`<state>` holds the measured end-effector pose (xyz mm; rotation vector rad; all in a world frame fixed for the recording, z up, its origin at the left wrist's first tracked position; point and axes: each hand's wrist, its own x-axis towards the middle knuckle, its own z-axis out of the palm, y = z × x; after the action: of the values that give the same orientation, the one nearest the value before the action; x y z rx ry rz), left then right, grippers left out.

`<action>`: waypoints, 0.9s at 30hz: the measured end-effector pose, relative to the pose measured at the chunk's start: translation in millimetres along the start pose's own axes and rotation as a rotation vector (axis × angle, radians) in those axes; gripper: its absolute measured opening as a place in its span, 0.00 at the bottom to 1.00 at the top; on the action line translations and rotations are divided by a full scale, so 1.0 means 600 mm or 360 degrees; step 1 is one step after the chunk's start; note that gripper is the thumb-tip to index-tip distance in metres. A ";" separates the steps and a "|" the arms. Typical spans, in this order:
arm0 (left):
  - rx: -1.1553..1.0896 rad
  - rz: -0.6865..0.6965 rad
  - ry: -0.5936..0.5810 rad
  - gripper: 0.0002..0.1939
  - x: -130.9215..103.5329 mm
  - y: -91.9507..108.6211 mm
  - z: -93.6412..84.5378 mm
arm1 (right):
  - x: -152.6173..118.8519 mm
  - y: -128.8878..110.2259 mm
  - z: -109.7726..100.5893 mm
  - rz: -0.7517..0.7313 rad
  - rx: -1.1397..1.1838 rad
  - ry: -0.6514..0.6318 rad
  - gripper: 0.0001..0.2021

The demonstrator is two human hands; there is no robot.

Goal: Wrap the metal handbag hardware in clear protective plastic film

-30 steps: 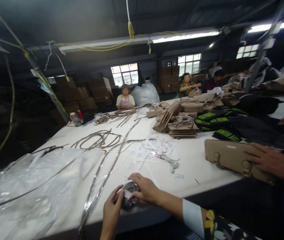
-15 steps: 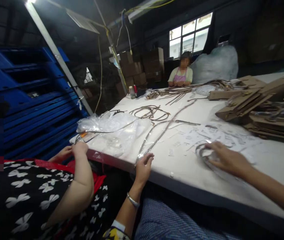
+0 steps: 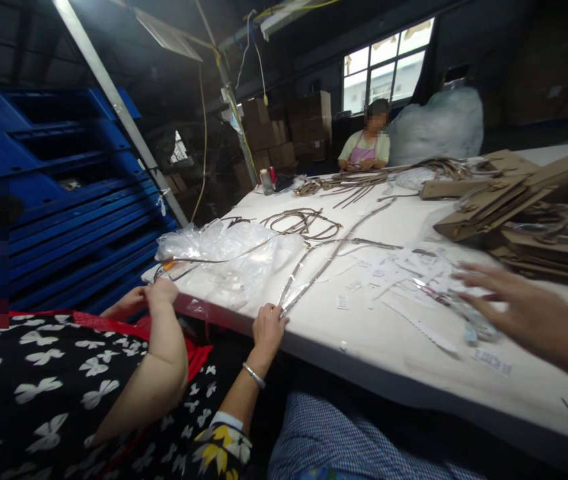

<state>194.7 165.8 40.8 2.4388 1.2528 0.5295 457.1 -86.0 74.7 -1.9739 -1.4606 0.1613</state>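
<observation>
My left hand, with a bracelet on its wrist, is at the table's near edge, its fingers closed on the ends of plastic-wrapped brown straps. These straps run away from me across the white table. Farther right, my right hand is blurred, palm down, its fingers spread and nothing visible gripped. Just left of its fingertips is a pointed metal tool with a reddish part, its far end unclear. Small white labels are scattered around it.
At left, a person's hands are beside clear plastic bags. Coiled straps rest mid-table. Brown flat pieces are stacked at right. Another person sits at the far side.
My right hand has moved right, and the blurred loop formerly at its fingers is no longer visible there. My left hand has shifted slightly left, its fingers now closed round the strap ends.
</observation>
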 end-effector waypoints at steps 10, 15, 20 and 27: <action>-0.0596 -0.0050 -0.0302 0.05 0.057 0.016 -0.040 | 0.028 -0.040 0.091 0.0042 0.0217 -0.0223 0.15; -0.1048 -0.0127 -0.0482 0.16 0.041 0.010 -0.019 | 0.019 0.045 0.061 0.0220 -0.0279 0.0076 0.17; -0.1185 -0.0135 -0.0546 0.17 0.005 0.010 0.019 | -0.022 0.141 -0.013 0.0411 -0.0712 0.0356 0.21; -0.0920 -0.0096 -0.0176 0.10 -0.016 0.025 0.033 | -0.020 0.225 -0.042 0.0190 -0.0898 0.0349 0.29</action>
<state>209.3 146.8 29.1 1.9125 0.9574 0.6269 573.4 -128.2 13.2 -2.4298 -1.3387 -0.4514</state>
